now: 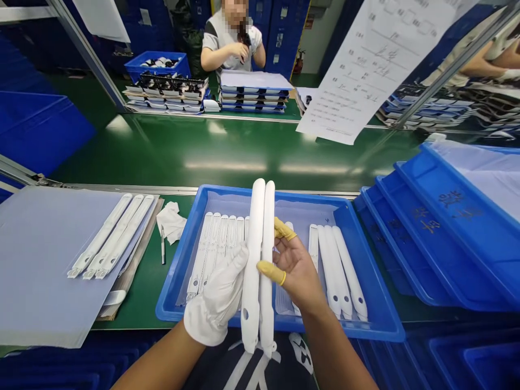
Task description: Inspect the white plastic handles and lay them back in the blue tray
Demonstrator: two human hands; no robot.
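Observation:
Two long white plastic parts stand side by side, close together, above the blue tray (377, 303). My left hand (219, 292), in a white glove, is closed around the left white plastic part (252, 260). Yellow finger cots cover the thumb and a fingertip of my right hand (298, 265), which grips the right white plastic part (267, 238) from its side. Both parts have rounded upper ends, and a small dark hole shows near the left one's lower end. More white parts (331, 271) lie in rows on both sides of the tray, some hidden behind my hands.
Three white parts (117, 238) rest on pale sheets (36, 271) at left. A crumpled cloth (171, 222) and a pen (163, 246) lie beside the tray. Stacked blue trays (455, 216) stand at right. Across the green bench, a person (233, 49) works behind piled trays; a paper sheet (365, 70) hangs ahead.

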